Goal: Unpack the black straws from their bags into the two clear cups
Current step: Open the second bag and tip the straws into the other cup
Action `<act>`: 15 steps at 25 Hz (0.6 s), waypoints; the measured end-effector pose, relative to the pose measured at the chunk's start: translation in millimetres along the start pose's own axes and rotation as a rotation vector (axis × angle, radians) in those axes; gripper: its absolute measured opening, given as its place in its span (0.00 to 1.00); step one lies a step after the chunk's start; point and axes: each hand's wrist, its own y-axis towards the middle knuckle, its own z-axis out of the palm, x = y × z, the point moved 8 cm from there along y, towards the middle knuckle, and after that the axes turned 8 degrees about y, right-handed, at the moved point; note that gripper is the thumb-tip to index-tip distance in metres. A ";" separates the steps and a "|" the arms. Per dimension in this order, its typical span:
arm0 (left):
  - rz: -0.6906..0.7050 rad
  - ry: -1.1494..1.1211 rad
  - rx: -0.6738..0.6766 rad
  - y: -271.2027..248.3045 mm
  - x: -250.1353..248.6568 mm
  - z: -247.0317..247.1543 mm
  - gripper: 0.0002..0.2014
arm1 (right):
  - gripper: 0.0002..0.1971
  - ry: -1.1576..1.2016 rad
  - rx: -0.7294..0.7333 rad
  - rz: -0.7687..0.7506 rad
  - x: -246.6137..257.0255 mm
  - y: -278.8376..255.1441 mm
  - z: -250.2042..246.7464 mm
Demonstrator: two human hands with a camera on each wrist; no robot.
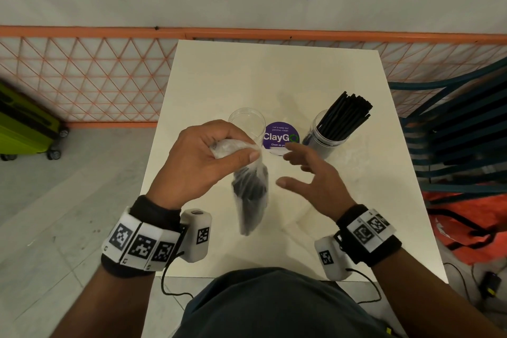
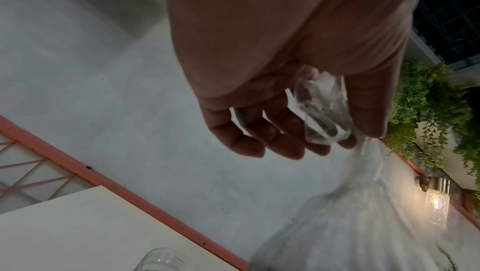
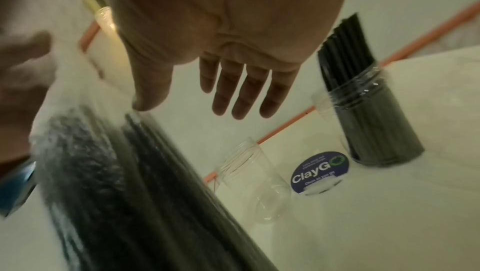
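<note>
My left hand [image 1: 219, 145] grips the bunched top of a clear plastic bag [image 1: 251, 195] full of black straws, which hangs blurred above the table's middle; the crumpled neck [image 2: 322, 111] shows between thumb and fingers. My right hand [image 1: 307, 173] hovers just right of the bag with fingers spread, holding nothing, and the wrist view shows its fingers [image 3: 241, 90] straight beside the bag [image 3: 109, 183]. An empty clear cup [image 1: 248, 123] stands behind my left hand. A second clear cup [image 1: 326, 137] at the right holds a bundle of black straws [image 1: 345, 115].
A round purple sticker [image 1: 280, 136] lies between the cups on the white table [image 1: 247, 77]. An orange mesh fence [image 1: 82, 77] runs behind it. A green suitcase [image 1: 24, 123] stands at left, a dark slatted chair [image 1: 461, 140] and orange bag [image 1: 466, 222] at right.
</note>
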 end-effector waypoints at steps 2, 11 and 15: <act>-0.029 0.003 0.029 -2.8 2.5 3.8 0.05 | 0.31 0.016 -0.016 -0.010 -2.8 -3.7 -8.1; 0.003 -0.045 0.069 4.8 0.6 19.0 0.04 | 0.55 -0.137 0.207 0.056 -1.6 -3.0 52.9; -0.024 -0.134 0.032 8.9 5.8 27.9 0.05 | 0.43 -0.111 0.142 0.030 -3.6 4.1 66.9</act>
